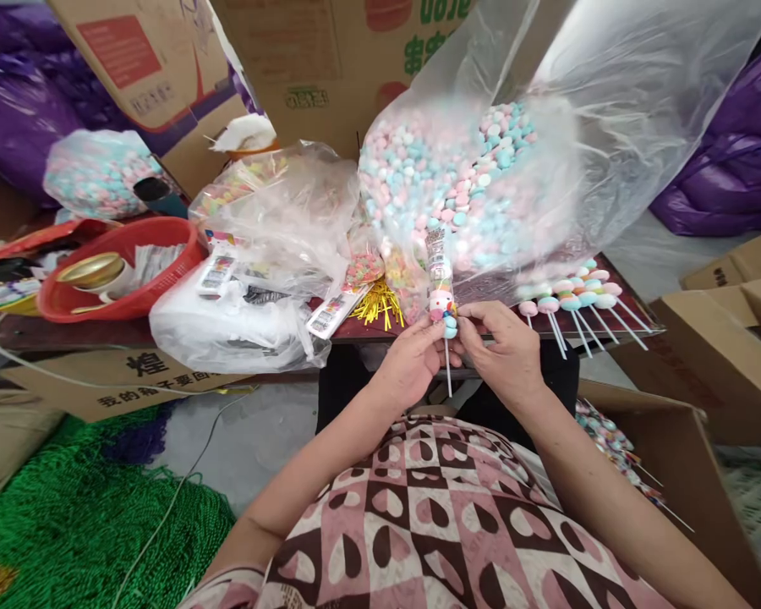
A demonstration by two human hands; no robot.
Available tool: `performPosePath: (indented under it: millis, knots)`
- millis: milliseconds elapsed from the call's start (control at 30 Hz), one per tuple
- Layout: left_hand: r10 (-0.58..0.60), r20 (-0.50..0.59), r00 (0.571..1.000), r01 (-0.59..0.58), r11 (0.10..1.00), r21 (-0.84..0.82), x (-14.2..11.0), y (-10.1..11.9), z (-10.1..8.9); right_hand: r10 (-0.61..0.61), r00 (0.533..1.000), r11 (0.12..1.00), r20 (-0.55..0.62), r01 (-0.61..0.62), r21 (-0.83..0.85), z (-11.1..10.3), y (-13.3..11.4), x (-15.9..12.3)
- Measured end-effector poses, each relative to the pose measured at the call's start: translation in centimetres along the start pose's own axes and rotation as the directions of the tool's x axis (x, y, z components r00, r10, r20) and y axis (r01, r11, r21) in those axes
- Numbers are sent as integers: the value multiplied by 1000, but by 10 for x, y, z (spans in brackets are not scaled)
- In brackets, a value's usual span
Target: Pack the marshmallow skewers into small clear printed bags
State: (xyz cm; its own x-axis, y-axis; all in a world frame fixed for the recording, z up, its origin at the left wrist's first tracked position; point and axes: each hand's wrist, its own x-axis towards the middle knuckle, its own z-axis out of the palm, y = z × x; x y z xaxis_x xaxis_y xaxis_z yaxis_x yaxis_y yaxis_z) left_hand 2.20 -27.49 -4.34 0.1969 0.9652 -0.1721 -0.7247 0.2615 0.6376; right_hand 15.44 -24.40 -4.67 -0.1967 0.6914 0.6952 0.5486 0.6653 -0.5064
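Note:
My left hand (pixel 411 359) and my right hand (pixel 506 348) meet in front of me, both pinched on a candy skewer (pixel 442 300). It is a white stick with pink, white and blue sweets, wrapped in a clear sleeve that points up. The stick's bare end hangs down between my hands. Just behind them a big clear bag (pixel 457 182) holds many pink, blue and white candies. To the right, a row of finished skewers (pixel 577 300) lies on the table's edge.
A red basket (pixel 123 245) with a gold lid stands at the left, beside crumpled plastic bags (pixel 254 296) and gold twist ties (pixel 375 302). Cardboard boxes stand behind and at the right. A box (pixel 615 440) at my right holds more skewers. Green mesh (pixel 69 516) lies on the floor.

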Motion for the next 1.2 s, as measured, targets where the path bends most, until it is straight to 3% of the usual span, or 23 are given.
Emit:
performPosePath:
  millis: [133,333,467,600,700,800,900,1033,1200]
  knots:
    - [17,8,1000,-17,1000,6,-4,-1,1,11,1000,1000,9,-11,-2,-2,-3,-1]
    - [27,56,998,-29,999,20,-5,-3,-5,131,991,976,42,-136,168,-4,-11,-1]
    - [30,33,999,-31,998,47,-6,-2,-5,146,989,979,7,-146,144,4,-10,-1]
    - [20,-71,997,-17,999,43,-7,-1,-1,31,999,1000,-8,-31,-2,10,-6,0]
    - [41,-158,987,-35,998,42,-6,-4,0,-107,993,987,53,112,-114,10,-4,-1]
    - [104,-191,976,-98,994,39,-3,-10,-1,-208,971,963,121,224,-148,9,0,-3]
    - [149,-204,968,-147,989,26,1,-15,-4,-238,961,955,142,259,-148,9,6,-5]
    - [200,-241,950,-204,979,9,4,-16,-6,-178,972,978,153,192,-82,13,12,-4]
    - [282,-288,915,-297,955,-8,12,-10,-11,88,984,994,156,-96,49,17,1,-10]
